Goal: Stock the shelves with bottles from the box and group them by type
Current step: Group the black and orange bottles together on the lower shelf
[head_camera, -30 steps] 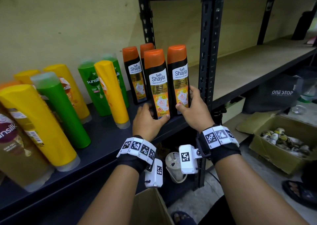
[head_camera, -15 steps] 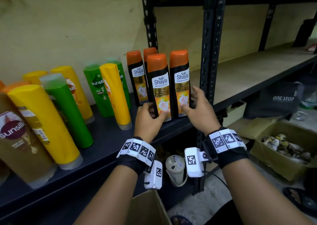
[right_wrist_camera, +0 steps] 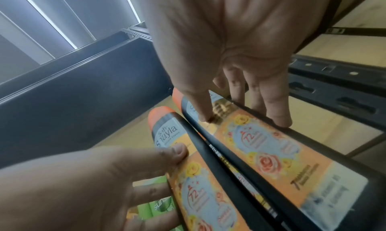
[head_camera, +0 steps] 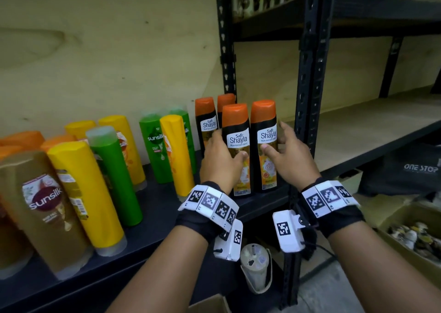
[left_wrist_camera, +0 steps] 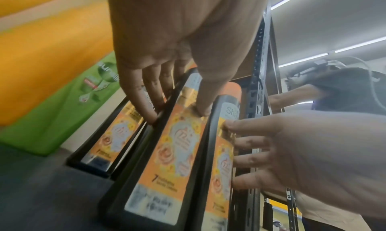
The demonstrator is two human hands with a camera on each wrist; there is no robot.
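Several black Safi Shayla bottles with orange caps stand upright at the right end of the dark shelf. My left hand grips the front left Shayla bottle, thumb on its label and fingers down its left side. In the left wrist view, those fingers sit between this bottle and the one behind. My right hand grips the front right Shayla bottle. The right wrist view shows its thumb on that bottle's label and its fingers along the right edge. Both bottles stand on the shelf, side by side.
Green Sunsilk bottles, yellow ones and a gold one fill the shelf to the left. A black rack upright stands just right of my right hand. Beyond it is a wooden shelf. Below are a cardboard box, a cup and a box of small bottles.
Both hands have slid up from the bases of the two front Shayla bottles to mid-label height. The bottles still stand together on the shelf.
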